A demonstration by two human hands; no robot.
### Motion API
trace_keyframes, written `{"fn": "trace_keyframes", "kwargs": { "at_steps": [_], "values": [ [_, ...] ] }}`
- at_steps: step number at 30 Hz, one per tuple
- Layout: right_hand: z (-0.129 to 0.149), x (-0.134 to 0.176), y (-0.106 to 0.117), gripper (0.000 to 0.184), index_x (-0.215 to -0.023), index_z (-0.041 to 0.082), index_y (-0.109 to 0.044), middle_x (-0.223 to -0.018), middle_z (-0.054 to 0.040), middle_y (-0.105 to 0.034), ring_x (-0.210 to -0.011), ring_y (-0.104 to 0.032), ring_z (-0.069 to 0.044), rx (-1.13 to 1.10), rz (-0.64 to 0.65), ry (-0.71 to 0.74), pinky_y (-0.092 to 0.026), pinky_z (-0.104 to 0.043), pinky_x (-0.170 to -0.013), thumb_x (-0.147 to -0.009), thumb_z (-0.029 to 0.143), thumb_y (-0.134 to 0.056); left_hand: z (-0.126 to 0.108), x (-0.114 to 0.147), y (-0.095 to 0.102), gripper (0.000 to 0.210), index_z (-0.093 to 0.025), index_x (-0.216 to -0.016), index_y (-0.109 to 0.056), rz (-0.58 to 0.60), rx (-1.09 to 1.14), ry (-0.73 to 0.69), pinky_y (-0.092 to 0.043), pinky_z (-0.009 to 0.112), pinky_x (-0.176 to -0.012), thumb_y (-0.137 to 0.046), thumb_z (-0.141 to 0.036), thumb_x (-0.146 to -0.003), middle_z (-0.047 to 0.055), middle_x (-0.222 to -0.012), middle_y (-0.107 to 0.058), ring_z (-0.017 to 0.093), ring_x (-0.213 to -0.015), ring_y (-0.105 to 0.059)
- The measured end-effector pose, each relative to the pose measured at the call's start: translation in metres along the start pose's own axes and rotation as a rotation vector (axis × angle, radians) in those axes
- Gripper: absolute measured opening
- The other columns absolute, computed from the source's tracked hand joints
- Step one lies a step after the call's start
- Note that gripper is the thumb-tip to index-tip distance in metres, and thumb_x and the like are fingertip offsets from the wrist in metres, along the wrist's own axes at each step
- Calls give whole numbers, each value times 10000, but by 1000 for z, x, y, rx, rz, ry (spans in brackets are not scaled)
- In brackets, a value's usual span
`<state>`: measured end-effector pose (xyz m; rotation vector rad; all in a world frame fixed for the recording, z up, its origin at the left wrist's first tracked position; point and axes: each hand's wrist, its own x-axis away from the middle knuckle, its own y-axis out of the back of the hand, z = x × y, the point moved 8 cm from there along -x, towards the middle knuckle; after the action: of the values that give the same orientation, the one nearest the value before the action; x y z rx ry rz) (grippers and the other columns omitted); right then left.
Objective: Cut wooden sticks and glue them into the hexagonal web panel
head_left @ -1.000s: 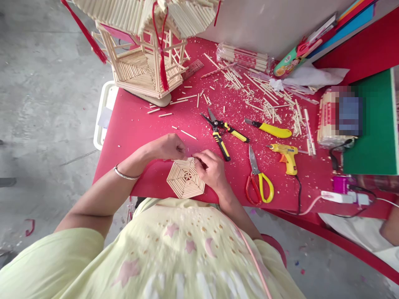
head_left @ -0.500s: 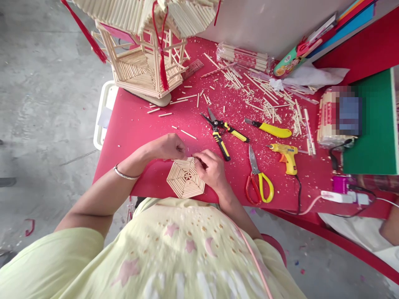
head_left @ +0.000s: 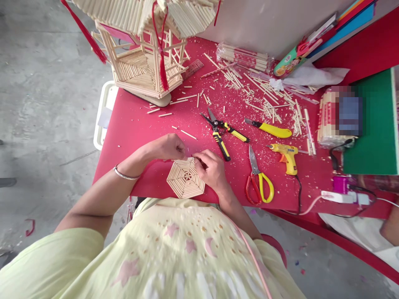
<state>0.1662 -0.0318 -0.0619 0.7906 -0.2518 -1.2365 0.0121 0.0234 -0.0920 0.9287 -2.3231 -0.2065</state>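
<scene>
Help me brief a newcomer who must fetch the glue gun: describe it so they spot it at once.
On the red table, look right of the person's right hand, past the red-and-yellow scissors. The glue gun lies there, the only yellow tool with a black cord trailing from its grip; the yellow-handled knife above it has none.

Craft workspace | red table (head_left: 140, 120) strewn with cut sticks (head_left: 264, 104) | glue gun (head_left: 286, 155), scissors (head_left: 258, 178), cutters (head_left: 220, 128) | stick-built pavilion model (head_left: 146, 50) | concrete floor (head_left: 46, 83)
</scene>
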Motion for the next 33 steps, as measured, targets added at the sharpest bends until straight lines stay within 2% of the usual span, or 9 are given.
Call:
{"fn": "trace_keyframes", "kwargs": {
  "at_steps": [33],
  "values": [
    [-2,0,-2,215,-1101,238,-733,-977,-51,-706,-923,-675,-198,1,9,-8,-559,-339,-866,-965,191,-573,-1,-1,0,150,-166,-637,-684,-7,-5,-1,-327,203,-418,-683,-284,-729,-38,-474,-506,77,-415,-463]
  ]
}}
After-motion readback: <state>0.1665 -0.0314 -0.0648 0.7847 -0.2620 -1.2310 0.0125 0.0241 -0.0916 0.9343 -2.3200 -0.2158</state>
